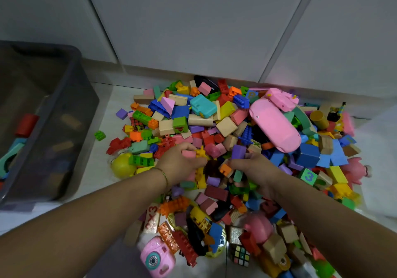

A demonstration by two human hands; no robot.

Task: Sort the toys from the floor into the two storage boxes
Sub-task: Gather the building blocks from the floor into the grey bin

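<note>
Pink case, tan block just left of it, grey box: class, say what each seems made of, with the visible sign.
The pink case looks like moulded plastic: smooth, rounded, faintly glossy. The tan block is probably bare wood: matt and pale, though blur hides any grain. The grey box seems translucent plastic: toys inside show dimly through its wall.

Pale, glossy floor is noted below. Flat white panels are seen rising behind it, divided by two dark seams, one left and one right. A light plinth strip is observed where panels meet floor.
</note>
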